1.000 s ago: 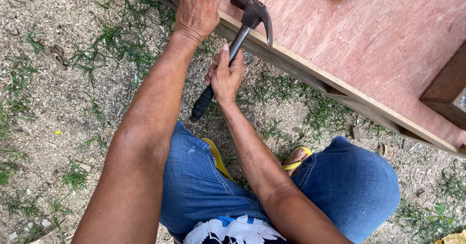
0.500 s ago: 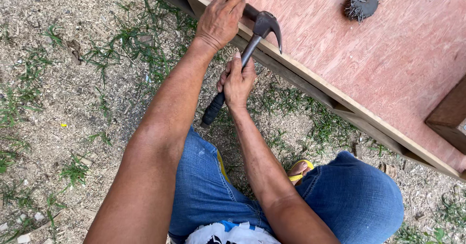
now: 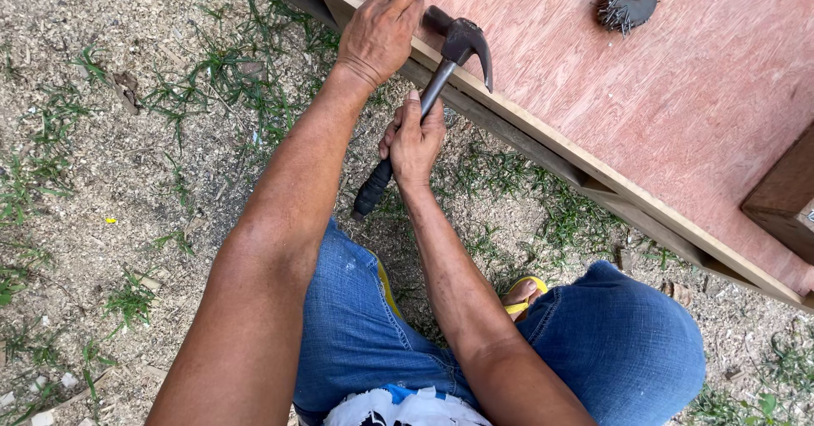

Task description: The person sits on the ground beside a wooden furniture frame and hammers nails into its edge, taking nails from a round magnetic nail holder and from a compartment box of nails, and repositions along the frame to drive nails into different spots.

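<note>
The plywood sheet [image 3: 644,95] is a reddish pink with faint grain streaks, and its frame edge [image 3: 543,133] is pale tan wood over a darker grey-brown strip. The hammer [image 3: 424,95] has a dark steel-grey head and shaft and a black ribbed grip. The round holder of nails [image 3: 626,0] is dark grey. The jeans [image 3: 610,350] are mid blue denim with small pale flecks. The sandal [image 3: 521,306] is yellow. The ground [image 3: 127,163] is sandy grey-beige, patched with green grass.
</note>
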Motion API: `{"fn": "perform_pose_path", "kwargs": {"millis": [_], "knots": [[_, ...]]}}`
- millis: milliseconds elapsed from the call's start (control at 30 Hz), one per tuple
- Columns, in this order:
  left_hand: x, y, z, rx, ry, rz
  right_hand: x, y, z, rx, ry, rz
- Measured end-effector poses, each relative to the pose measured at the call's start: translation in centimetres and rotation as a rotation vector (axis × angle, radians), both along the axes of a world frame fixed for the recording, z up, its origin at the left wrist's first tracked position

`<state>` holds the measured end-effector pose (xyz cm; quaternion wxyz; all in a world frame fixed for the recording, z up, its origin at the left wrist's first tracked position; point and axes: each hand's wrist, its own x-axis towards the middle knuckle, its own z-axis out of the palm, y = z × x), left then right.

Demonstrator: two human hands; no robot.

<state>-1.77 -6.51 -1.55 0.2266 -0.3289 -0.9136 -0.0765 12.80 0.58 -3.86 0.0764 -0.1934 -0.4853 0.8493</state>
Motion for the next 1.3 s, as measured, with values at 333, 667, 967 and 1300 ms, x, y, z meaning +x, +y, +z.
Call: {"fn": "perform_pose_path", "kwargs": {"millis": [333, 667, 967, 1300], "knots": [[0.6, -2.5, 2.1, 0.039, 0.138, -0.131, -2.0, 1.2, -0.2, 0.005, 0.032, 0.057], [-1.1, -3.3, 0.4, 0.432, -0.016, 0.235, -3.4, 3.0, 0.1, 0.072, 0.013, 0.131], [-2.5, -2.2, 0.3, 0.705, -0.448, -0.112, -4.0, 4.6, 0.4, 0.167, -0.011, 0.173], [-2.8, -2.5, 0.6, 0.639, -0.432, -0.046, -4.6, 4.8, 0.2, 0.175, 0.001, 0.18]]}}
